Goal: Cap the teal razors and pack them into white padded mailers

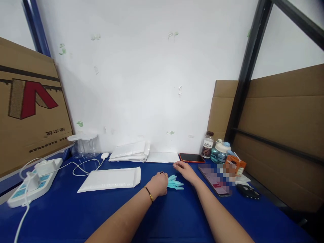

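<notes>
A bunch of slim light-blue plastic sticks (175, 183) lies on the blue tabletop, their ends fanned to the right. My left hand (159, 184), with a dark beaded bracelet on the wrist, is closed at the left ends of the sticks. Those ends are hidden by its fingers. Just behind and to the right of the bunch is my right hand (186, 171), its fingers loosely curved and nothing visible in it. Left of my hands lies a white padded mailer (110, 179).
Against the wall are stacked white mailers (130, 152), a flat white packet (162, 157) and a red-edged phone (191, 158). Another phone (215, 180), a bottle (207, 145), a blue jug (220, 152) and an orange box (235, 164) stand right. A power strip (48, 179) lies left.
</notes>
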The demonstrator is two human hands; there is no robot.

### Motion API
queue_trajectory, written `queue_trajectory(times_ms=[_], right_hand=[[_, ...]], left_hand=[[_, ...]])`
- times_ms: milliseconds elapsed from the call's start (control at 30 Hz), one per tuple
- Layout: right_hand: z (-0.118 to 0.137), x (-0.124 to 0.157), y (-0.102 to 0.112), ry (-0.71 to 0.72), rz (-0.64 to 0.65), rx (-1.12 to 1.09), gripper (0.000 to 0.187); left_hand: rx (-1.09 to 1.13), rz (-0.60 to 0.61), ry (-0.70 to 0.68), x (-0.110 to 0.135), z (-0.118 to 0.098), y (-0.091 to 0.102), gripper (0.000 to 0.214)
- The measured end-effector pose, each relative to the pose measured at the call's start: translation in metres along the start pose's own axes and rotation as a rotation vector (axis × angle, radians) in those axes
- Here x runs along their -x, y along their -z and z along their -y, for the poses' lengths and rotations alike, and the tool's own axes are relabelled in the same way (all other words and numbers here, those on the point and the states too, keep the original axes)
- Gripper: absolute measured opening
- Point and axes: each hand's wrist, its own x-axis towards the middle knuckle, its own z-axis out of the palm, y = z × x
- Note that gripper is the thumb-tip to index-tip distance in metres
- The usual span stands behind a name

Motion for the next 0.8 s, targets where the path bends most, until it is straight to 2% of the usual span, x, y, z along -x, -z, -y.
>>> queue_trajectory(times_ms=[200, 400, 500, 600, 700, 767, 800], right_hand=[[0.006, 0.004, -0.022, -0.037, 0.034, -0.091, 0.054], [0.015, 0.005, -0.043, -0.014, 0.017, -0.022, 0.057], [0.027, 0.007, -0.034, -0.08, 0.041, -0.134, 0.06], [0.047, 0.014, -0.012, -0.13, -0.048, -0.321, 0.066], [0.078, 0.028, 0.003, 0.081, -0.085, -0.417, 0.061], [0.102, 0.036, 0.001, 0.256, -0.06, -0.325, 0.068], [0.113, 0.038, -0.004, 0.315, -0.099, -0.264, 0.069]], left_hand=[[-0.014, 0.021, 0.031, -0.003, -0.001, 0.002, 0.04], [0.017, -0.034, 0.065, 0.006, -0.006, 0.002, 0.035], [0.064, -0.068, 0.095, 0.013, -0.003, 0.002, 0.034], [0.138, -0.116, 0.118, 0.02, 0.005, 0.005, 0.036], [0.225, -0.204, 0.124, 0.023, 0.007, 0.009, 0.031], [0.375, -0.299, 0.075, 0.024, 0.002, 0.01, 0.026], [0.482, -0.356, 0.031, 0.024, -0.002, 0.01, 0.025]])
